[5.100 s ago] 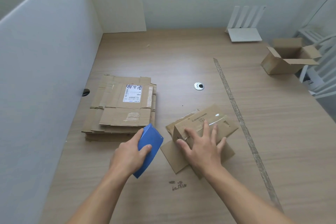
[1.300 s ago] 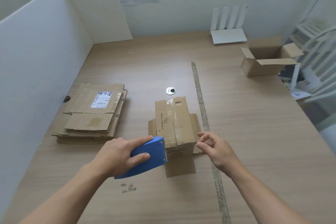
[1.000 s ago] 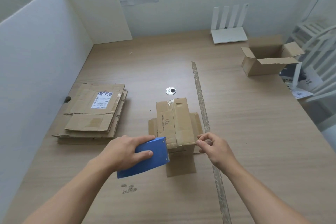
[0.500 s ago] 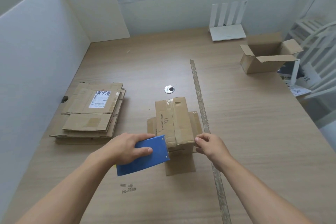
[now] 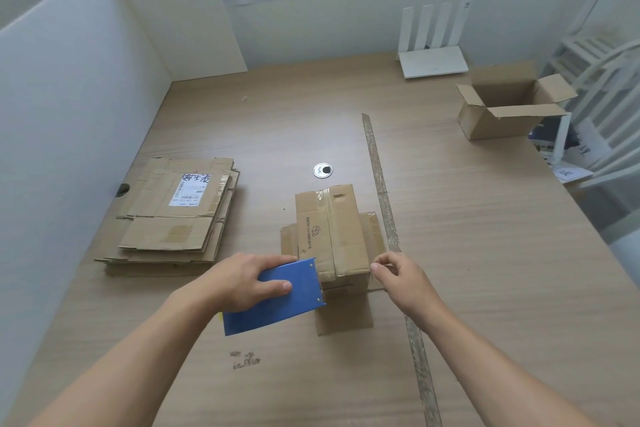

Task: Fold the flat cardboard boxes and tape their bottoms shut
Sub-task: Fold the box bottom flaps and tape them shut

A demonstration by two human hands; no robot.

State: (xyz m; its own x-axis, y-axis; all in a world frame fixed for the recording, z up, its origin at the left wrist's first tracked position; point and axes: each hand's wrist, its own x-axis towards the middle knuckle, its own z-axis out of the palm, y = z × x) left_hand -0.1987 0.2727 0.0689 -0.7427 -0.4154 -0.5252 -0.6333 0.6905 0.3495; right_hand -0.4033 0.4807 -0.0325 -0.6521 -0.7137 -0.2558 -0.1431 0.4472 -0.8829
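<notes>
Head view: along the left edge of the surface (image 5: 485, 253) stands a white partition (image 5: 69, 114). Just beside it lies the stack of flat cardboard (image 5: 169, 218), a shipping label on its top sheet. A long strip of old tape (image 5: 381, 184) runs from mid-surface to the near edge, passing just right of the folded box (image 5: 332, 229). A round metal grommet (image 5: 323, 170) sits just beyond that box, and a white router (image 5: 433, 45) stands at the far edge.

The folded box stands bottom-up near the middle, clear tape along its seam and its lower flaps splayed on the surface. The left hand (image 5: 242, 282) grasps a blue tape dispenser (image 5: 277, 295) against the box's near left corner, hiding that corner. The right hand (image 5: 398, 274) pinches the near right corner; whether tape lies between the fingertips is too small to tell.

An open box (image 5: 509, 107) sits near the far right corner, flaps up, its near wall hiding most of the inside. White furniture (image 5: 606, 80) beyond the right edge is cut off.
</notes>
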